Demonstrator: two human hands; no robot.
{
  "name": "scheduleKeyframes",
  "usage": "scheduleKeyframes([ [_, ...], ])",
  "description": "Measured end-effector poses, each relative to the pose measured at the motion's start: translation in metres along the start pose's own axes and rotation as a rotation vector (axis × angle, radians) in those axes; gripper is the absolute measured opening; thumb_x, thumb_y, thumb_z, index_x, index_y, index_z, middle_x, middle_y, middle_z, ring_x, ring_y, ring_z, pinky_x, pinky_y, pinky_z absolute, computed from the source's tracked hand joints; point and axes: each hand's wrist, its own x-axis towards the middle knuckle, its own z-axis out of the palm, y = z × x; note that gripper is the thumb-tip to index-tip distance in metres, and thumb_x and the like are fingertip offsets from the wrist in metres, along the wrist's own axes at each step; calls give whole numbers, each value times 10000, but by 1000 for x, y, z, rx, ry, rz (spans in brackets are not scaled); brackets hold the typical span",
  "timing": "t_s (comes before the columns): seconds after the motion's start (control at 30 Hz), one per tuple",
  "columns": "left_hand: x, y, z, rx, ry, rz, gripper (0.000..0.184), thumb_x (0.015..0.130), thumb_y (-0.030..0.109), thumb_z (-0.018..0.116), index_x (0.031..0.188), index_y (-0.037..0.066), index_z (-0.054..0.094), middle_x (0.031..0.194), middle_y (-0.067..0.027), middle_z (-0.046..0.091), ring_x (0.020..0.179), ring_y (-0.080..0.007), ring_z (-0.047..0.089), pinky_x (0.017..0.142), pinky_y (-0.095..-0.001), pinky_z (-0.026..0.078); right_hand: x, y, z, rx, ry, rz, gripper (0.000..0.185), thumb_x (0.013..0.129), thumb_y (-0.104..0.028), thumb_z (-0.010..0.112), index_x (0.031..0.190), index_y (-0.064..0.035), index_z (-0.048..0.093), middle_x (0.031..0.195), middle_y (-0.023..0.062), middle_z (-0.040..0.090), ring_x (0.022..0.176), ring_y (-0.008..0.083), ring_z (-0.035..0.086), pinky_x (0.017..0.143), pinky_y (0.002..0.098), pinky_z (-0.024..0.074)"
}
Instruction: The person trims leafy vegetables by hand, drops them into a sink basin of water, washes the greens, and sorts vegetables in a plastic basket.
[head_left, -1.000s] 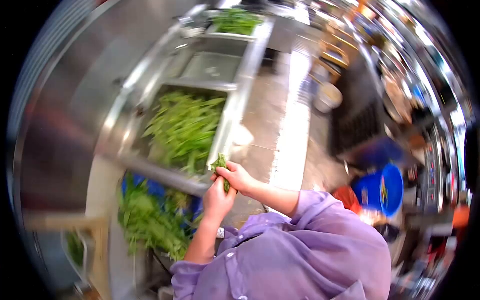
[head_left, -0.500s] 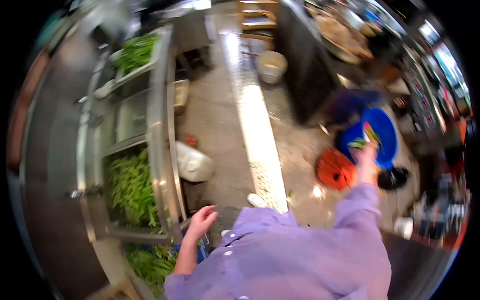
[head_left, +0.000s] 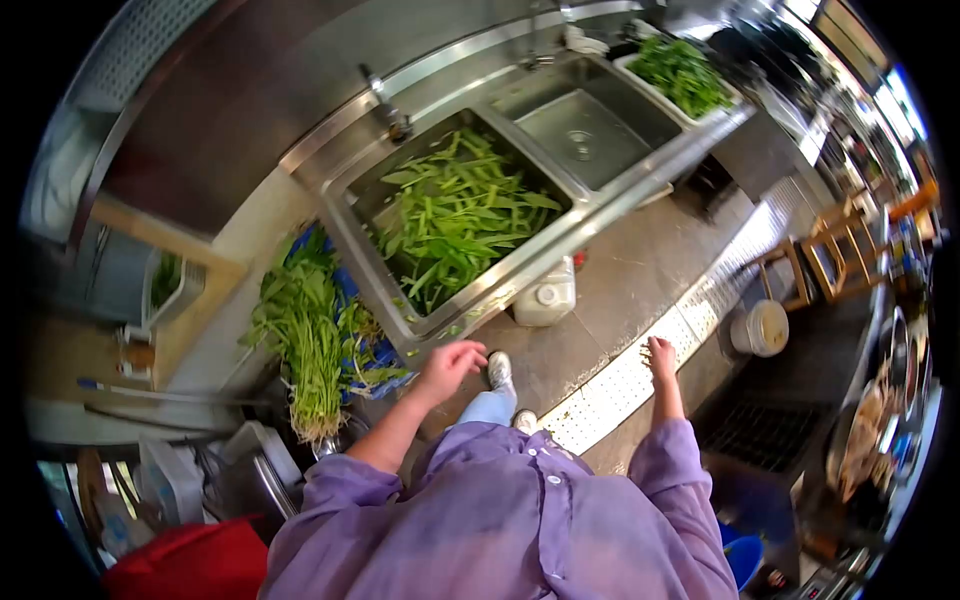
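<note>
My left hand (head_left: 452, 370) hangs in the air near the front corner of the steel sink (head_left: 410, 325), its fingers loosely bent and apart, with nothing in them. Long-leaf greens (head_left: 470, 210) fill the sink's nearer basin. My right hand (head_left: 661, 358) is held out over the floor drain grating (head_left: 625, 395). It looks empty, fingers slightly curled, though it shows small. Left of the sink, a bundle of leafy greens with roots (head_left: 310, 340) lies on blue plastic (head_left: 375, 355).
Beyond the full basin is a second basin (head_left: 585, 130), then a white tray of greens (head_left: 680, 75). A plastic jug (head_left: 547, 297) stands under the sink edge. To the right are a white bucket (head_left: 762, 328), wooden chair (head_left: 835, 255) and, lower, a blue tub (head_left: 742, 560).
My view has swung left from the blue tub to the sink. The right hand has left the tub, and the green and red item it held no longer shows in it.
</note>
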Motion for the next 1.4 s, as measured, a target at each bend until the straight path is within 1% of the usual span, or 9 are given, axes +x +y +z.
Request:
scheduleKeyframes([
  [0.27,48,-26,-98,-8,561,90,244,851,102,481,1079,20,507,946,-63,588,795,-114,566,666,-220,455,8,-196,242,-631,-257,-832,206,780,-208,556,931,-71,580,782,122,622,724,256,605,646,325,468],
  [0.37,113,-3,-97,621,532,173,482,726,246,633,1130,36,475,1143,-165,472,1043,-261,480,848,-333,408,15,-211,300,-1116,-442,-936,563,662,-282,669,1162,-154,443,1176,135,456,1032,300,470,812,382,412],
  [0.47,177,8,-89,979,259,-247,952,560,468,719,1332,255,203,1403,-145,16,1243,-450,104,952,-596,182,12,-221,358,-1638,-553,-959,921,594,-423,709,1330,-239,185,1387,108,145,1244,400,168,926,591,237],
  [0.6,232,-3,-88,1044,112,-590,1082,540,467,737,1347,328,30,1409,-85,-102,1260,-425,62,935,-622,173,36,-204,412,-2064,-674,-949,1044,569,-510,701,1355,-263,60,1414,95,-21,1258,428,58,889,660,207],
  [0.77,264,-61,-92,1006,111,-674,923,664,263,684,1347,327,67,1414,-95,-47,1216,-405,245,908,-569,293,83,-170,440,-2149,-771,-872,925,682,-436,648,1360,-233,51,1413,111,-4,1250,431,110,904,608,260],
  [0.93,298,-134,-114,742,248,-810,610,756,107,497,1309,234,274,1171,-140,479,1029,-273,508,858,-340,411,181,-90,464,-2145,-956,-938,755,780,-188,515,1363,-204,36,1405,136,75,1207,376,283,854,438,408],
  [1.1,290,-62,-141,578,176,-943,376,719,68,523,1094,89,536,1117,-137,529,1048,-289,496,851,-359,413,141,-188,462,-1830,-1002,-423,703,636,-247,668,1248,-65,374,1188,184,461,996,303,526,816,381,449],
  [1.3,253,12,-167,401,373,-289,446,653,96,621,1087,157,535,1078,-106,529,989,-268,514,826,-347,416,127,-298,438,-1232,-1119,-564,440,644,-141,625,1071,-69,547,961,177,573,876,258,573,804,333,450],
  [1.4,247,55,-161,542,511,-274,486,641,66,618,1113,124,517,1145,-98,472,1023,-240,497,829,-327,419,138,-299,435,-1136,-1021,-1061,464,641,-169,655,1085,-118,529,1015,162,531,863,273,568,767,349,463],
])
